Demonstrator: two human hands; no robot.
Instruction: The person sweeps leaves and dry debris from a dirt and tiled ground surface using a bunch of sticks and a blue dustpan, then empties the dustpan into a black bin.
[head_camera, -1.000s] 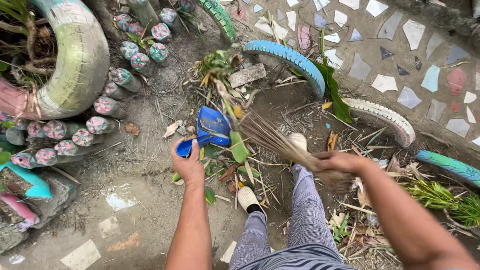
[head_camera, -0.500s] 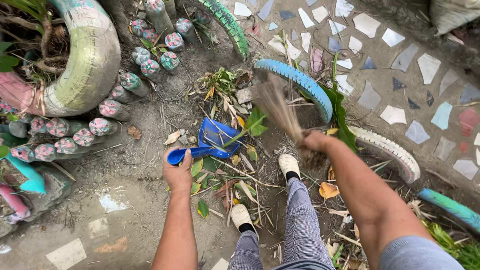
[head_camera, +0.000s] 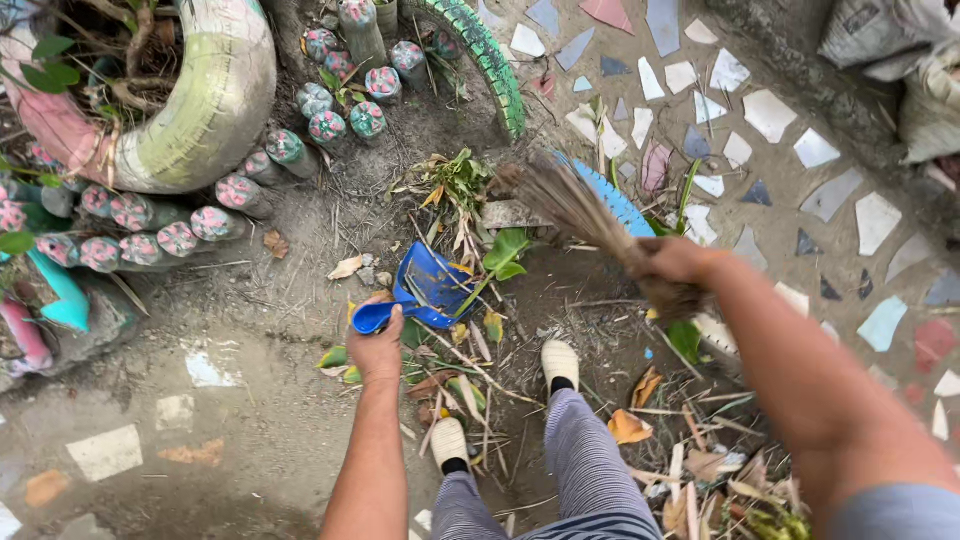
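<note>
Pointing up-left, the broom (head_camera: 575, 205) (bristles raised) slants from the right hand (head_camera: 672, 260).

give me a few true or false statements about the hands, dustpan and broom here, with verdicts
1. The left hand grips the handle of a blue dustpan. True.
2. The right hand holds a red plastic rake. False: it holds a bundle-type stick broom.
3. The dustpan rests on the ground among fallen leaves. True.
4. The broom's bristles point toward the person's shoes. False: they fan out away from the shoes, toward the blue tyre edge.
5. Both hands are on the broom. False: only the right hand holds it.
</note>
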